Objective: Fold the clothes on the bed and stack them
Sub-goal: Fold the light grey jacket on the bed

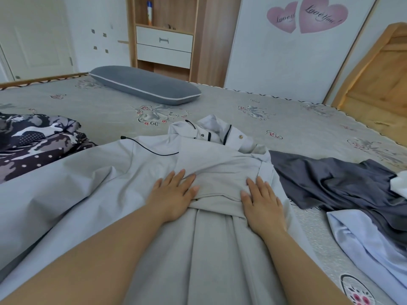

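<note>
Pale grey hooded cotton jacket (198, 164) spread on bed (99, 111); left hand (174, 194), right hand (262, 201) flat, fingers straight. Smooth outward before folding.

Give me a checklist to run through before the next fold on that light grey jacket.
1. Left hand flat on the light grey jacket: ok, fingers straight, pressing.
2. Right hand flat on it too: ok.
3. Folded flap between the hands smooth: not ok, creases bunch along its lower edge.
4. Black drawcord tucked away: not ok, it trails loose across the fabric.
5. Dark grey garment clear of the jacket: cannot tell, their edges meet on the right.
6. Room on the bed beyond the collar: ok, bare sheet up to the grey pillow.
</note>
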